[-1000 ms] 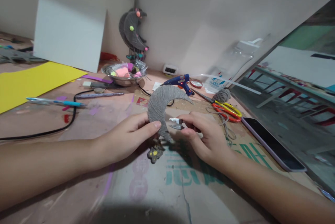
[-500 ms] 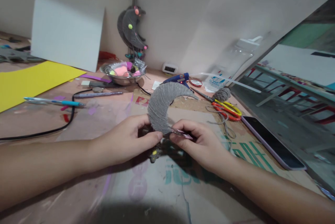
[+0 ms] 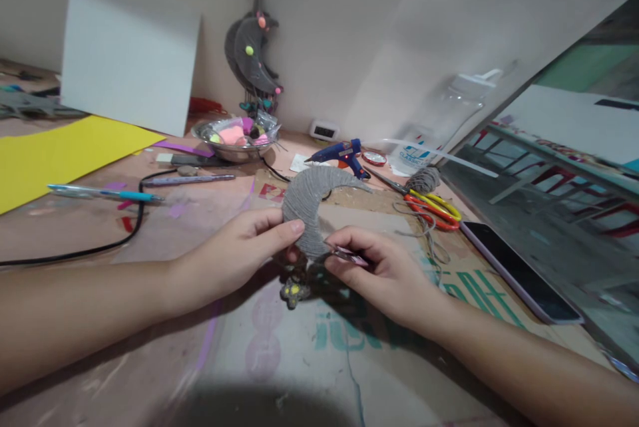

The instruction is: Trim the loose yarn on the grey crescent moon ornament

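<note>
A crescent moon wrapped in grey yarn (image 3: 309,204) stands upright above the cardboard in the middle of the view. My left hand (image 3: 239,257) pinches its lower left edge between thumb and fingers. My right hand (image 3: 384,274) is closed on a small metal snipper (image 3: 347,255), whose tip is at the crescent's lower end. A small grey charm with a yellow dot (image 3: 294,292) hangs below the crescent, just over the cardboard.
Orange and yellow scissors (image 3: 434,209) and a ball of grey yarn (image 3: 423,181) lie to the right, a phone (image 3: 519,272) further right. A blue glue gun (image 3: 342,154), a metal bowl of pom-poms (image 3: 234,138), finished crescents (image 3: 252,58), pens and yellow paper (image 3: 60,154) sit behind.
My right hand brought the snipper down from beside the crescent to its lower tip. My left hand shifted its pinch slightly on the crescent's edge, and the charm now shows more fully.
</note>
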### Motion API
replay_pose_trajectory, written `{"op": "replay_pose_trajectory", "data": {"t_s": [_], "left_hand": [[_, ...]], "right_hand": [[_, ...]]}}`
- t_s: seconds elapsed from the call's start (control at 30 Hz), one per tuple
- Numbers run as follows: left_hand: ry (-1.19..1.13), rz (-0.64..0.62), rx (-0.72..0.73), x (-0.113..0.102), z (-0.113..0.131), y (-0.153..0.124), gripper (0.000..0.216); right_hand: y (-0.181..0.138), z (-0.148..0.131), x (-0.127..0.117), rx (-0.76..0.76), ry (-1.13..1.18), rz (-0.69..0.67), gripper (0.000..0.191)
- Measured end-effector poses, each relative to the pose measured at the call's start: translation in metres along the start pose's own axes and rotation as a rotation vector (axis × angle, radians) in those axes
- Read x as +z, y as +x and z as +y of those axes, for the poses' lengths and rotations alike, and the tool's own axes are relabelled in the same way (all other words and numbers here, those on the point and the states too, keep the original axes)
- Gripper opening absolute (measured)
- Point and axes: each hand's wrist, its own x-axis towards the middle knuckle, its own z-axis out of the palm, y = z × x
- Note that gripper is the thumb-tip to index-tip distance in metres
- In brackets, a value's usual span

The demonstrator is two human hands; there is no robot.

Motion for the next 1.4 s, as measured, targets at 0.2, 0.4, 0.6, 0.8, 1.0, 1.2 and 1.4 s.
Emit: {"op": "replay_pose_trajectory", "data": {"t_s": [0.2,0.4,0.6,0.8,1.0,1.2,1.4], "left_hand": [[0.036,0.018,0.013,-0.002,-0.001,0.0,0.023],[0.104,0.036,0.037,-0.001,0.0,0.0,0.024],[0.268,0.01,0.048,-0.003,-0.001,0.0,0.025],[0.388,-0.013,0.051,-0.003,-0.001,0.001,0.03],[0.141,-0.019,0.045,-0.003,-0.002,0.003,0.025],[0.074,0.013,0.035,-0.003,-0.003,0.002,0.024],[0.099,0.052,0.052,-0.001,0.0,0.0,0.022]], "right_hand": [[0.0,-0.003,0.001,0.076,0.1,-0.008,0.008],[0.003,-0.005,0.002,0.181,0.093,0.04,0.014],[0.001,-0.002,0.002,0.125,0.022,-0.006,0.011],[0.0,0.001,0.004,0.079,0.055,-0.06,0.01],[0.001,0.0,-0.009,-0.109,-0.089,0.043,0.02],[0.003,0.01,-0.028,-0.508,-0.615,0.194,0.023],[-0.003,0.014,-0.023,-0.595,-0.77,0.119,0.022]]}}
